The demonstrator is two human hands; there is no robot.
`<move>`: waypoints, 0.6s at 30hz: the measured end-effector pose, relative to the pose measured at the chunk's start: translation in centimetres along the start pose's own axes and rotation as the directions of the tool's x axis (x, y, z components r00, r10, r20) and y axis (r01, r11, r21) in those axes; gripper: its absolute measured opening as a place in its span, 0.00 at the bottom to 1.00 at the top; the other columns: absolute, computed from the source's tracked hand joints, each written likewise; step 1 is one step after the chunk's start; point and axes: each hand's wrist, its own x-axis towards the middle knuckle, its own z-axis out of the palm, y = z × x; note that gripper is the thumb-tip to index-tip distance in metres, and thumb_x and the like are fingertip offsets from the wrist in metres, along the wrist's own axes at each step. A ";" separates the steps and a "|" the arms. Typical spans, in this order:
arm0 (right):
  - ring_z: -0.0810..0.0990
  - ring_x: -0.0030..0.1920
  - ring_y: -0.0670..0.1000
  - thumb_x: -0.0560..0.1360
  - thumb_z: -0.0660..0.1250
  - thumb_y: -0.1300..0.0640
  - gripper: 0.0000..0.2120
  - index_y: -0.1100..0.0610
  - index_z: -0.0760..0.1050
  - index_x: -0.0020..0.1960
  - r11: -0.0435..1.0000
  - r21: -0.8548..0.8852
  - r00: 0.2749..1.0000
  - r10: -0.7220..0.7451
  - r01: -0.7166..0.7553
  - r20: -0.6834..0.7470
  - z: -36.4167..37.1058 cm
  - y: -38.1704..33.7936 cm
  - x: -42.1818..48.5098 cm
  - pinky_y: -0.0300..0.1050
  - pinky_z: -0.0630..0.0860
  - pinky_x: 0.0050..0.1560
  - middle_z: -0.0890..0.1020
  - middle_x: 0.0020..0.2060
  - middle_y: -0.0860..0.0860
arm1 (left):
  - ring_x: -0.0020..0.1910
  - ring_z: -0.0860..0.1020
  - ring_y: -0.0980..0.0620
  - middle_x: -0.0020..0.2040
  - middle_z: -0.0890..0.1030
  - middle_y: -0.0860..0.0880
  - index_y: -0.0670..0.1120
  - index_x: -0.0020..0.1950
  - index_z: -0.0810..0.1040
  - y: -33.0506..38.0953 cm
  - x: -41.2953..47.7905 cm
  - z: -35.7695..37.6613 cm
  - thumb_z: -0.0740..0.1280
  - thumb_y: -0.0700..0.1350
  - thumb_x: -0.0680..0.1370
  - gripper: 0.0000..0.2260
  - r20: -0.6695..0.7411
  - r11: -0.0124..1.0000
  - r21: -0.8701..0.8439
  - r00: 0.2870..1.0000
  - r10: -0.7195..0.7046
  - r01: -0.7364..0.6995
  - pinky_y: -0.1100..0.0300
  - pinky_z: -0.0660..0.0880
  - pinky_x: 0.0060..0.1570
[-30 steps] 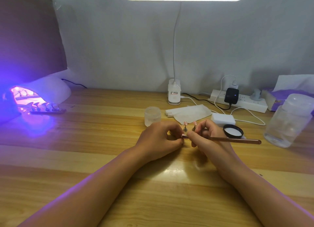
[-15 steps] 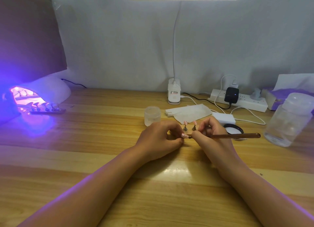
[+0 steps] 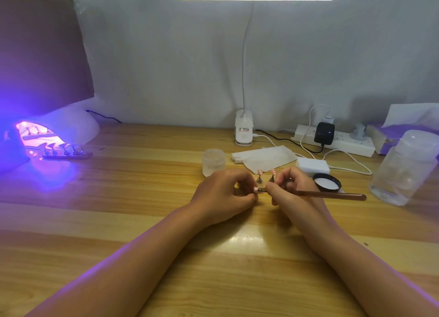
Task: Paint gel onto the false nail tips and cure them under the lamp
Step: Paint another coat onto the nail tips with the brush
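Observation:
My left hand (image 3: 223,194) pinches a small pink nail tip (image 3: 255,190) on its stand at the table's middle. My right hand (image 3: 288,189) grips a brown brush (image 3: 332,195), whose tip touches that nail tip. Two more pink nail tips on stands (image 3: 266,175) rise just behind my fingers. A frosted gel jar (image 3: 213,162) stands open behind my left hand, its black lid (image 3: 326,185) lying to the right. At far left the white curing lamp (image 3: 71,129) glows purple, with a strip of nail tips (image 3: 66,151) at its mouth.
A folded white wipe (image 3: 263,159) and a small white block (image 3: 312,166) lie behind my hands. A desk lamp base (image 3: 243,131), a power strip (image 3: 337,142) with cables, a clear plastic bottle (image 3: 403,169) and a tissue pack (image 3: 408,124) line the back and right.
The brush handle has tilted slightly and my right hand has shifted a little as the tip works on the held nail tip. My left hand stays put.

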 end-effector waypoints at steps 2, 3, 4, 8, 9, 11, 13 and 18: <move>0.74 0.33 0.47 0.73 0.70 0.59 0.06 0.56 0.72 0.44 1.000 -0.001 1.000 0.008 -0.008 -0.025 0.0 0.1 0.1 0.44 0.72 0.36 0.77 0.31 0.52 | 0.39 0.73 0.68 0.46 0.81 0.58 0.52 0.50 0.82 0.0 0.0 0.0 0.72 0.48 0.75 0.05 -0.006 1.000 0.005 1.000 -0.003 0.003 0.67 0.66 0.36; 0.74 0.32 0.47 0.73 0.70 0.60 0.06 0.56 0.72 0.44 1.000 -0.003 0.999 0.004 -0.004 -0.038 0.0 0.1 0.1 0.42 0.72 0.35 0.76 0.30 0.52 | 0.39 0.73 0.68 0.46 0.81 0.58 0.52 0.50 0.82 0.0 0.0 0.0 0.72 0.49 0.75 0.05 -0.006 1.000 0.005 1.000 -0.005 0.005 0.66 0.67 0.36; 0.73 0.31 0.46 0.73 0.69 0.60 0.06 0.56 0.72 0.44 1.000 -0.002 0.999 -0.002 0.002 -0.051 0.1 0.2 0.1 0.40 0.71 0.33 0.76 0.29 0.52 | 0.39 0.73 0.68 0.47 0.81 0.58 0.52 0.50 0.82 0.0 0.0 0.1 0.72 0.49 0.75 0.05 -0.004 1.000 0.004 1.000 -0.007 0.007 0.65 0.67 0.37; 0.72 0.30 0.47 0.75 0.67 0.60 0.04 0.55 0.72 0.45 0.997 0.072 0.994 0.024 -0.016 -0.110 -0.1 0.4 0.1 0.44 0.69 0.32 0.75 0.30 0.52 | 0.37 0.73 0.69 0.47 0.81 0.58 0.51 0.50 0.82 0.0 0.1 0.0 0.72 0.46 0.75 0.05 -0.016 0.999 -0.042 1.000 -0.008 0.008 0.70 0.66 0.35; 0.72 0.30 0.46 0.76 0.67 0.59 0.04 0.55 0.72 0.45 0.994 0.106 0.992 0.040 -0.027 -0.120 -0.2 0.4 0.2 0.43 0.67 0.31 0.75 0.29 0.51 | 0.37 0.74 0.69 0.46 0.80 0.58 0.51 0.50 0.82 0.0 0.0 0.0 0.72 0.46 0.75 0.05 -0.027 0.998 -0.057 1.000 -0.007 0.005 0.72 0.65 0.34; 0.72 0.27 0.42 0.77 0.67 0.57 0.04 0.54 0.72 0.46 0.987 0.155 0.988 0.062 -0.041 -0.138 -0.3 0.5 0.2 0.40 0.66 0.30 0.76 0.27 0.47 | 0.36 0.74 0.68 0.47 0.79 0.59 0.53 0.49 0.80 -0.1 0.0 0.0 0.71 0.45 0.76 0.04 -0.055 0.998 -0.066 0.998 -0.009 0.005 0.72 0.65 0.34; 0.73 0.27 0.40 0.78 0.67 0.56 0.04 0.54 0.72 0.47 0.985 0.170 0.987 0.068 -0.043 -0.148 -0.3 0.5 0.2 0.39 0.66 0.30 0.76 0.27 0.47 | 0.35 0.73 0.66 0.49 0.79 0.58 0.54 0.49 0.78 -0.2 0.1 0.0 0.70 0.46 0.77 0.04 -0.089 0.998 -0.059 0.996 -0.020 0.015 0.67 0.65 0.35; 0.73 0.29 0.44 0.78 0.66 0.55 0.05 0.56 0.72 0.48 0.984 0.166 0.985 0.082 -0.057 -0.150 -0.2 0.5 0.3 0.42 0.67 0.32 0.77 0.30 0.49 | 0.47 0.75 0.62 0.49 0.80 0.59 0.56 0.49 0.77 -0.5 0.4 0.0 0.69 0.45 0.78 0.04 -0.166 0.993 -0.072 0.981 -0.100 0.089 0.63 0.67 0.41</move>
